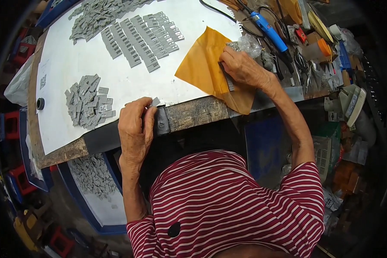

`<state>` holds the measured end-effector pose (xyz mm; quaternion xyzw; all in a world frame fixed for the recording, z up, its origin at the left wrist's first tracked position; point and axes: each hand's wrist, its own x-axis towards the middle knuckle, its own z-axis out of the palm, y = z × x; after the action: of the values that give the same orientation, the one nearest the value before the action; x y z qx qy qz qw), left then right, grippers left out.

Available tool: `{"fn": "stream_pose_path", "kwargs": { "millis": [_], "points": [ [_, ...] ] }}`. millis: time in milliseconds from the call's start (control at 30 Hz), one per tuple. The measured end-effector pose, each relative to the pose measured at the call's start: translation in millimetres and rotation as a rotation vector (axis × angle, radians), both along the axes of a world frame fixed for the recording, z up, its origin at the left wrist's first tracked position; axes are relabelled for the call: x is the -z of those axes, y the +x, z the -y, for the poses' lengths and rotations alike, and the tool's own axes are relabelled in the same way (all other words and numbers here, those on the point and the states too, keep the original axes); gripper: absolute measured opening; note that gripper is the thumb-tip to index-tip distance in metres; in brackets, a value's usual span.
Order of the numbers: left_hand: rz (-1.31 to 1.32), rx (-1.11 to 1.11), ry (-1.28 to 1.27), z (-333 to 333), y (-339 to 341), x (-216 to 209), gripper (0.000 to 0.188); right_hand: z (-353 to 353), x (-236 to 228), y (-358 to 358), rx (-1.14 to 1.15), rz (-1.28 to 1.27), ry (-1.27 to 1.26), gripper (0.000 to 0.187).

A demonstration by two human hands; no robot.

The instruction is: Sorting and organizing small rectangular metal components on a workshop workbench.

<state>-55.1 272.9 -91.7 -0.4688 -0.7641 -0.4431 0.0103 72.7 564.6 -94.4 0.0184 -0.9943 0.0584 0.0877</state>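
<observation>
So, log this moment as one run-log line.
left hand: pinching grey piece | right hand: over amber sheet | white paper: grey pieces in heaps and rows

Shirt: dark red ground, narrow white stripes, closely and evenly spaced, curving across the torso. Left sleeve and right sleeve: short, same striped cloth, ending near the elbow. One dark, roughly oval mark noted on the left of the shirt front; nature undetermined. Left hand and right hand: bare, as are both forearms.
</observation>
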Motion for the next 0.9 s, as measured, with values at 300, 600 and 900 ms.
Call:
{"fn": "stream_pose_path", "kwargs": {
  "millis": [300,600,900],
  "points": [
    [0.009,0.013,-0.01,-2.4,3.9,-0.8,0.017,0.2,6.4,4.3,0.002,-0.094,-0.004,0.015],
    [0.141,0.03,0.008,-8.3,6.6,1.2,0.017,13.1,-13.8,11.2,0.273,-0.104,-0.672,0.006],
    [0.238,0.083,0.039,-12.9,12.1,-0.7,0.016,44.9,-19.8,8.1,0.412,0.12,-1.942,0.009]
  ]
}}
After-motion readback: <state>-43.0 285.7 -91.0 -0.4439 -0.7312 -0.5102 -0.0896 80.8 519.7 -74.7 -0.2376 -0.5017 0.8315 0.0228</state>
